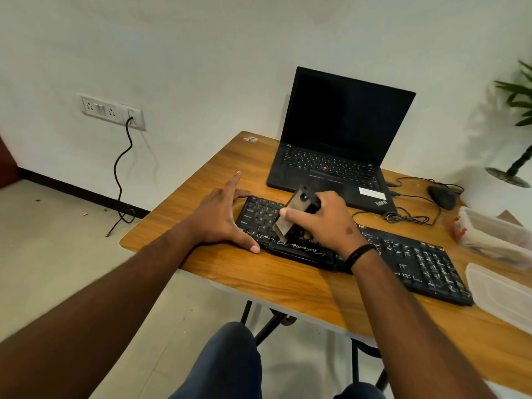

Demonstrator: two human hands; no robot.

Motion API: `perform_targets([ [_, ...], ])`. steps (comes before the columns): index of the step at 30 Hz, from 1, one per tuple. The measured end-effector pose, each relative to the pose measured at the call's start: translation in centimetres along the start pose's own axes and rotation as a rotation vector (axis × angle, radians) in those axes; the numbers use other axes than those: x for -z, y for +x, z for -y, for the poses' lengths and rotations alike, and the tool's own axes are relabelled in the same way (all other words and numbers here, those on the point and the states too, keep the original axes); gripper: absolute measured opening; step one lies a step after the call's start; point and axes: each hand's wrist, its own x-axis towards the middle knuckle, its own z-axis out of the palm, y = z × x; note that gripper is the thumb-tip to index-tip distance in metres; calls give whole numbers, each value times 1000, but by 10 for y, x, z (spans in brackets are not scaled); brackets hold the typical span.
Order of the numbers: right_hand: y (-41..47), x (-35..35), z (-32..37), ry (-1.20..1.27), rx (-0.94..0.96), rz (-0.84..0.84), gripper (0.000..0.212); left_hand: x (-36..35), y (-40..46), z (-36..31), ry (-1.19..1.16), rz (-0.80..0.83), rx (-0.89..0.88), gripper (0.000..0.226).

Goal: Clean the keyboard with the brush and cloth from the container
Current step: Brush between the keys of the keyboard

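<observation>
Item one, my left hand point(223, 218): fingers spread flat, thumb along the near edge of the keyboard point(403, 260) and fingertips past its far left corner. I judged this a brace, so the board would not slide under the strokes.

Item two, the keyboard: black, lying slantwise across the wooden table point(288, 286), its right-hand keys streaked with pale marks and, by my reading, not yet cleaned.

Item three, my right hand point(328, 217): fingers curled round the brush point(290, 214), which tilted with its bristle end down on the left-centre keys, handle toward the laptop point(339, 139). That tilt suited sweeping between the rows.

Item four, the laptop: open, screen dark, behind the keyboard.

Item five, the container point(495, 234): clear plastic, at the right edge, its lid point(501, 292) set nearer me. Whether the cloth lay inside I could not tell.
</observation>
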Motion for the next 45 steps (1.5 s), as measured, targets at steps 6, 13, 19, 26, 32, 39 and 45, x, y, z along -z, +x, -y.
perform_targets([
  [6,1,3,-3,-67,-5,-89,31,1,-1,-2,-3,6,8,154],
  [13,4,5,-2,-84,-81,-223,25,0,0,-1,-4,10,15,156],
  [19,1,-30,16,-10,-124,-220,30,-3,3,2,-5,-7,3,158],
  [26,15,-82,54,158,-63,-157,30,-3,6,13,-8,-1,1,171],
  [32,12,-41,29,-36,-173,-144,28,-2,8,12,14,0,-25,166],
  [39,6,-34,29,-63,-170,-197,30,-5,9,14,21,-11,-38,168],
  [45,18,-84,53,106,-96,-184,31,-4,9,16,0,-5,-17,168],
])
